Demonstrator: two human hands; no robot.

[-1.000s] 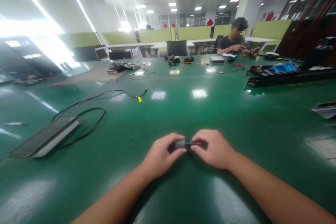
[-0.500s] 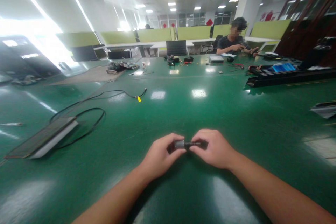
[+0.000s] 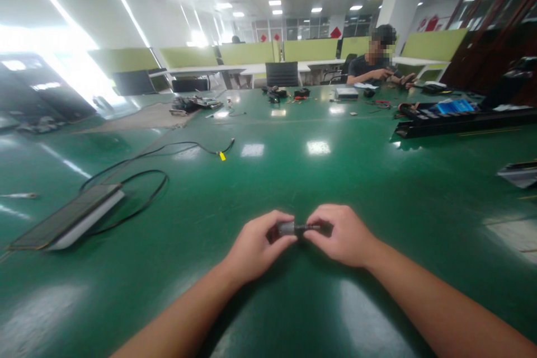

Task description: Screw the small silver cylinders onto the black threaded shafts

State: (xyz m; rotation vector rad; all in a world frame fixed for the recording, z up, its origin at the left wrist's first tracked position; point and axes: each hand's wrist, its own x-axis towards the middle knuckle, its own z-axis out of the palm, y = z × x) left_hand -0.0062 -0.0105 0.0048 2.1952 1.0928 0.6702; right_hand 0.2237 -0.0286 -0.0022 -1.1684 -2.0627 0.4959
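Observation:
A small grey cylinder with a dark shaft [image 3: 287, 228] lies level between my two hands, close above the green table. It looks like a small motor, but the blur leaves its exact kind uncertain. My left hand [image 3: 258, 247] is closed round the grey body, thumb and fingers on opposite sides. At the other end, my right hand [image 3: 342, 235] pinches the thin dark shaft between thumb and fingertips. Part of the cylinder's left end is hidden in my left hand.
A flat dark panel [image 3: 69, 218] with a black cable [image 3: 146, 204] lies on the green table [image 3: 268, 184] at left. A long black frame [image 3: 444, 123] with blue parts stands at right. Across the table sits a person [image 3: 369, 70], near scattered tools and parts.
Both hands keep the same hold on the cylinder and its shaft. The view has shifted very slightly.

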